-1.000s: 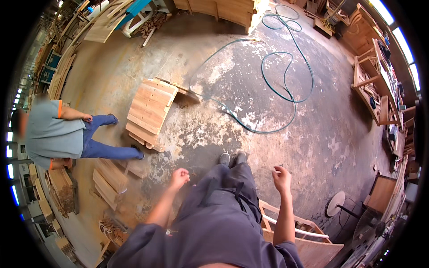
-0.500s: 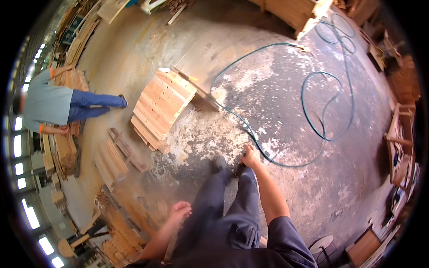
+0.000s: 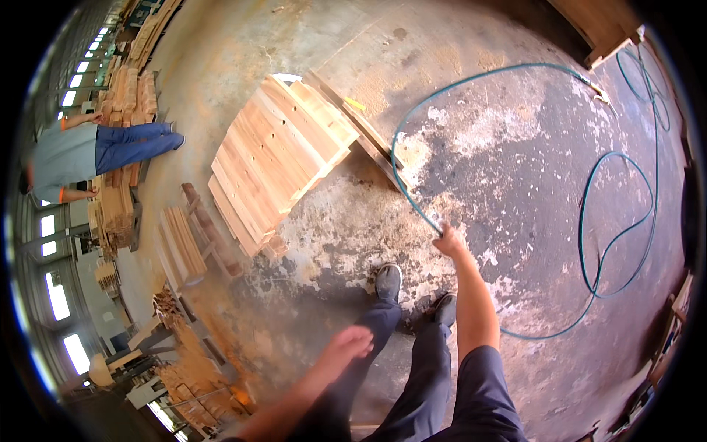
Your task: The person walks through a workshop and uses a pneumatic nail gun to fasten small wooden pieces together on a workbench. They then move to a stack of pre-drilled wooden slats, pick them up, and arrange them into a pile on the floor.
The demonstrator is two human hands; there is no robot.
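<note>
My right hand (image 3: 451, 241) reaches forward at the end of an outstretched arm, its fingers closed. In the picture it overlaps a green hose (image 3: 421, 211) that lies in loops over the floor. Whether the fingers grip the hose or some small thing beside it cannot be told. My left hand (image 3: 347, 345) hangs in front of my left thigh, somewhat blurred, with curled fingers and nothing visible in them. Ahead and to the left stands a stack of pale wooden panels (image 3: 276, 151) with small holes, nearest to neither hand.
A long board (image 3: 361, 129) lies against the panel stack's far right side. Left of the stack are more planks (image 3: 180, 247). A person in a grey-blue shirt (image 3: 68, 153) stands at far left by timber piles (image 3: 118, 210). A wooden piece (image 3: 596, 29) stands at the far right.
The view has shifted, bringing the panel stack larger. My right arm has stretched farther forward, its hand now over the hose. My left hand has swung forward and to the right.
</note>
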